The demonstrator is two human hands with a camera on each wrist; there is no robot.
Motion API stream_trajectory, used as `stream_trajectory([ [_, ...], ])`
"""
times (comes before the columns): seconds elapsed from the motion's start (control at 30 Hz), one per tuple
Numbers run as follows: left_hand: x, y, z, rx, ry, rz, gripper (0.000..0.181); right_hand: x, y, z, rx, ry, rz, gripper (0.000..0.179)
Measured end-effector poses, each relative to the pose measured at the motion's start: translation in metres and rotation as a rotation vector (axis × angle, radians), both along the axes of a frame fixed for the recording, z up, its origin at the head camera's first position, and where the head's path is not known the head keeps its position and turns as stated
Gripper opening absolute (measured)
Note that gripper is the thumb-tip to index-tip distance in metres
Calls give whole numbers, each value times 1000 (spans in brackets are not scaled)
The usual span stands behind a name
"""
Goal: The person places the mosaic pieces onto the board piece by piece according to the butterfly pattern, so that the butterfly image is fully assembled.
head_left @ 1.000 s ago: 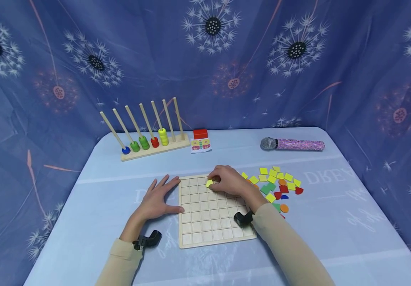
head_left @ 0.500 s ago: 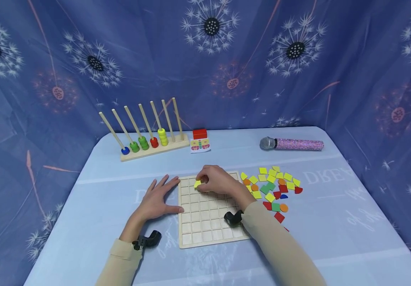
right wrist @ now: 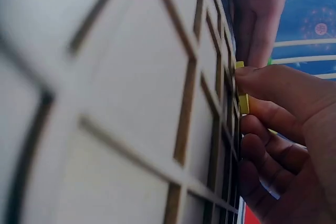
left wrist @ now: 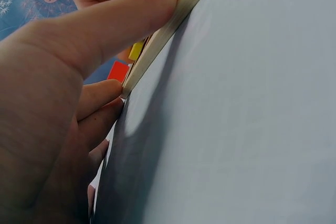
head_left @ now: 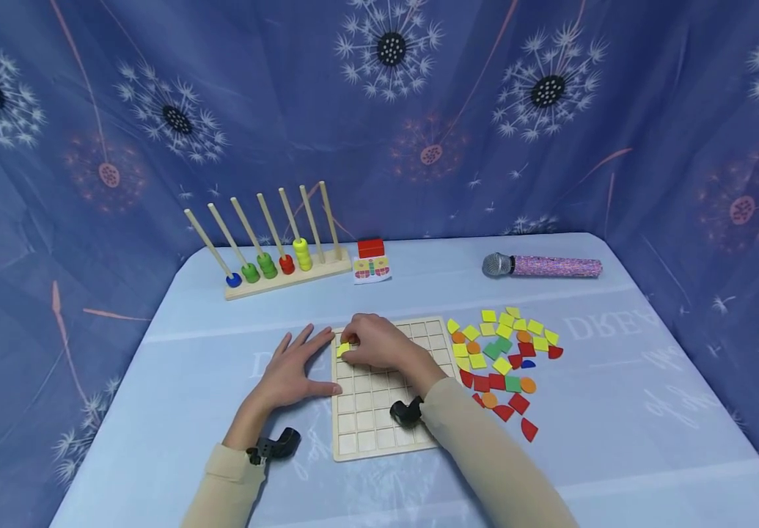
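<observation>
A wooden grid board [head_left: 379, 402] with square cells lies in front of me. My right hand [head_left: 379, 343] pinches a small yellow tile [head_left: 343, 350] between thumb and fingers, over the cells near the board's upper left corner. In the right wrist view the yellow tile [right wrist: 244, 103] shows right at the grid's surface, and its shape is partly covered by the fingers. My left hand [head_left: 289, 374] lies spread with straight fingers at the board's left side. Its thumb [left wrist: 152, 11] touches the board's edge in the left wrist view.
Loose yellow, red, green, orange and blue tiles [head_left: 513, 383] lie right of the board. Behind stand a peg stand [head_left: 290, 277] with coloured beads and a red block [head_left: 371, 248] with a butterfly picture card [head_left: 372, 270]. A glittery pink microphone [head_left: 554, 267] lies at the back right.
My right hand has moved left across the board's upper rows with the yellow tile, to the leftmost column. More tiles on the right have come into view. The left hand has stayed in place.
</observation>
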State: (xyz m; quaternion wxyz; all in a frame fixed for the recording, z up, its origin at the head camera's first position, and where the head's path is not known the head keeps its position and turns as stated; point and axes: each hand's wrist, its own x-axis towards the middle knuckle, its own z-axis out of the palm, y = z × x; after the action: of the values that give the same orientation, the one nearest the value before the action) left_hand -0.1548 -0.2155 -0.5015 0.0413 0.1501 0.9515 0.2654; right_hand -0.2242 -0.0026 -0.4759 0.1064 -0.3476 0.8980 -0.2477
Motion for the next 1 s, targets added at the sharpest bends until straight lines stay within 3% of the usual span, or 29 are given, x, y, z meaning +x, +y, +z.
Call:
stream_trajectory([
  [1.0,-2,0,-1,9,15,-26,104,1,12,-4,-59,-9,25,24],
])
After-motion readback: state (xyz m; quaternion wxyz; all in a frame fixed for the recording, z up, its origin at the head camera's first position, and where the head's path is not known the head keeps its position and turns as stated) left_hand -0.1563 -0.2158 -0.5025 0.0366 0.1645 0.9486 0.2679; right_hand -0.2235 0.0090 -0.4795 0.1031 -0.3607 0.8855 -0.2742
